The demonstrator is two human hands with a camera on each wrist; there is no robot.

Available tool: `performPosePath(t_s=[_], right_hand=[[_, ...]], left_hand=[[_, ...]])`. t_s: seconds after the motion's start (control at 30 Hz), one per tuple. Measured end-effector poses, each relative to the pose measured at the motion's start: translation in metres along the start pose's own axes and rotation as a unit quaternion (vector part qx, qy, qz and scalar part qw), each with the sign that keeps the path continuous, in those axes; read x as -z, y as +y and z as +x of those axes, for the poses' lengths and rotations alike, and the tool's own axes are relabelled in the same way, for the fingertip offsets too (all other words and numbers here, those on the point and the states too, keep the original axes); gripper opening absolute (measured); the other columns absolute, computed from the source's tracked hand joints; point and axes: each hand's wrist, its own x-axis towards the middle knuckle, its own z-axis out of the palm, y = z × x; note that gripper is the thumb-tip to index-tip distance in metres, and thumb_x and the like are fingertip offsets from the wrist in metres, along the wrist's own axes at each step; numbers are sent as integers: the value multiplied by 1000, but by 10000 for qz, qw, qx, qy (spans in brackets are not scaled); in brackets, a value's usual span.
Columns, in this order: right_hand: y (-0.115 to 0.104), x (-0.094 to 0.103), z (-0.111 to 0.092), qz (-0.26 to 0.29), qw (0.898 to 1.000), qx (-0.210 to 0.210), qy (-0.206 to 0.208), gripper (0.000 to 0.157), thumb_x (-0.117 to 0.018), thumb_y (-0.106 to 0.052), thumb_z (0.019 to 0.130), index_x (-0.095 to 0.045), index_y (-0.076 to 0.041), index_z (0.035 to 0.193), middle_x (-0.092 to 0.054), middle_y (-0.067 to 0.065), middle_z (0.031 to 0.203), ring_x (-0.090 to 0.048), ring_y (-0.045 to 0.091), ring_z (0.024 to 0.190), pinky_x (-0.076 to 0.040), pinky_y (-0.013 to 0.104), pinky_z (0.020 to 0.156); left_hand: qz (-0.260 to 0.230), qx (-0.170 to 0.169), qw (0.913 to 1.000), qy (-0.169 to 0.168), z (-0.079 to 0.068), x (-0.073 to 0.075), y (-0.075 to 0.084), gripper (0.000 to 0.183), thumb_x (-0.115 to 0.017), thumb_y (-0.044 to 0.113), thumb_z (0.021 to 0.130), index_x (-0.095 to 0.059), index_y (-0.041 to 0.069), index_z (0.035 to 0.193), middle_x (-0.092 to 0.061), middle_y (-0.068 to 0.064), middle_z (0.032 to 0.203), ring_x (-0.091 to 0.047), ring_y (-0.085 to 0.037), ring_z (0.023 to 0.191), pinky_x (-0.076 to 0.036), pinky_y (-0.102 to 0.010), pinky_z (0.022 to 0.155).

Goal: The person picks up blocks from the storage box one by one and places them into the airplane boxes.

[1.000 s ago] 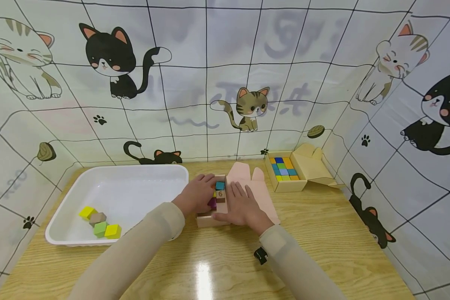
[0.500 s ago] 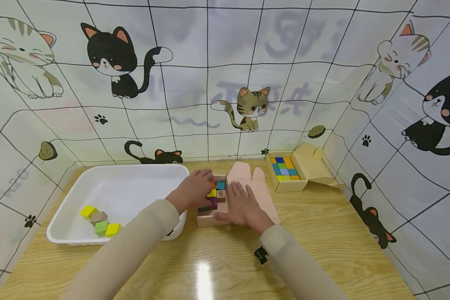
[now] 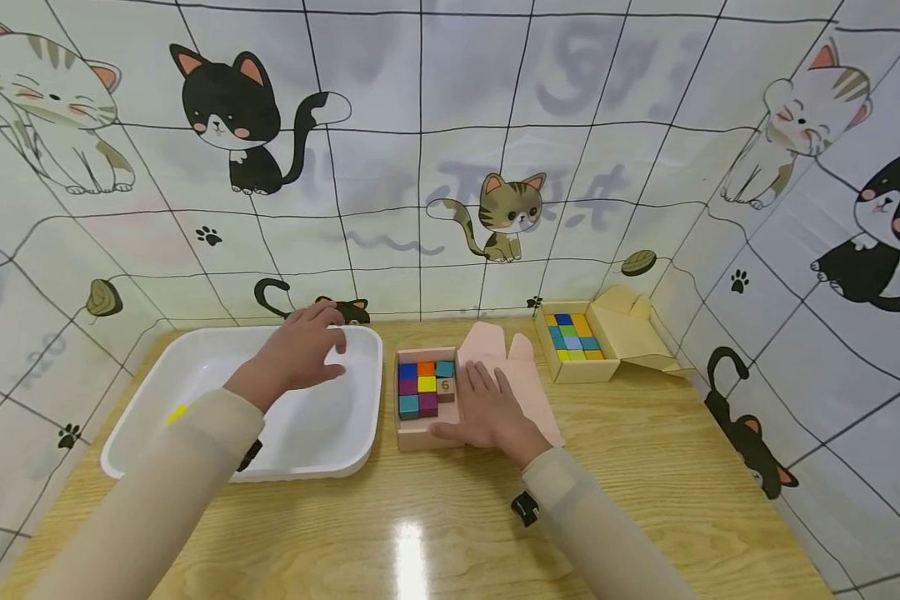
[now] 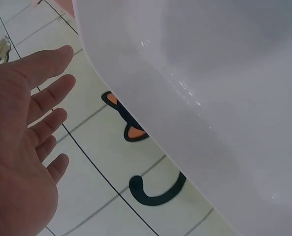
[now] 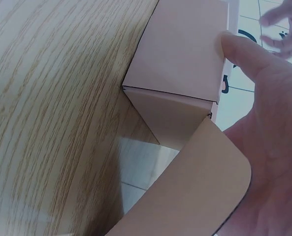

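My left hand [image 3: 300,346] hovers over the white tray [image 3: 345,475], fingers loosely spread and holding nothing. In the left wrist view, that hand shows beside the tray's wall. A yellow block [image 3: 176,412] peeks out beside my left sleeve, which covers the other blocks in the tray. My right hand [image 3: 487,412] rests on the right edge of the pink box [image 3: 420,440], thumb at its front rim. Coloured cubes sit in rows inside, among them a yellow cube [image 3: 427,384], a purple cube [image 3: 427,404] and a wood-brown cube [image 3: 446,388] marked 6.
The pink box's lid [image 3: 532,392] lies folded open to the right. Farther back stands a yellow box [image 3: 577,372], full of coloured cubes, its lid [image 3: 630,333] open. Cat-printed sheeting [image 3: 390,167] hangs behind and beside the wooden table [image 3: 330,542].
My left hand has left the pink box and moved left over the tray, uncovering the cubes in the box. My right hand stays on the box edge.
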Motion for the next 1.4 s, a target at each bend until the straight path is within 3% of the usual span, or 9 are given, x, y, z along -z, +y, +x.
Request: performPosePath(t_s=[0.13,0.43,0.8,0.93,1.1,1.4], right_hand=[[0,0,-1,-20,10000,-20,5,109,-45,-77,72,-11,-7,147,-13,11,154,-11,27,143,-5,49,116],[1,0,-2,-20,10000,-20,27,108,-46,-77,72,-11,-7,147,-14,11,154,-11,28,143,-5,50,116],[2,-1,-1,-14,10000,-14,54,110,-45,-78,71,-10,-7,147,-13,11,154,-10,27,143,-5,50,116],[2,0,-1,47,10000,-14,59,110,-45,-77,71,-10,-7,147,-13,11,155,-10,27,143,-4,50,116],[2,-1,0,35,10000,-1,72,110,-45,-77,71,-10,-7,147,-13,11,155,-10,28,143,-4,50,116],[2,-2,0,2,10000,6,73,110,-44,-78,71,-9,-8,148,-12,11,155,-9,27,143,-4,50,116]], left_hand=[[1,243,9997,-35,-21,5,-21,22,-75,33,73,-66,18,86,-50,-8,122,-27,-32,131,-27,-55,106],[44,730,9971,-208,-73,1,-61,18,-77,28,71,-65,19,82,-52,-14,121,-27,-38,127,-25,-60,103],[-139,1088,9936,-260,-128,-27,-98,20,-80,31,65,-69,21,79,-56,-17,114,-33,-40,118,-26,-65,98],[-128,1225,9921,-231,-141,-34,-109,24,-80,35,64,-70,20,80,-56,-18,112,-35,-41,114,-25,-65,96],[-37,1429,9895,-237,-152,-41,-120,22,-80,24,63,-71,18,81,-55,-21,112,-33,-42,114,-24,-69,95],[-26,1723,9849,-144,-162,-50,-132,29,-80,18,61,-70,16,88,-45,-24,120,-25,-44,118,-23,-70,93]])
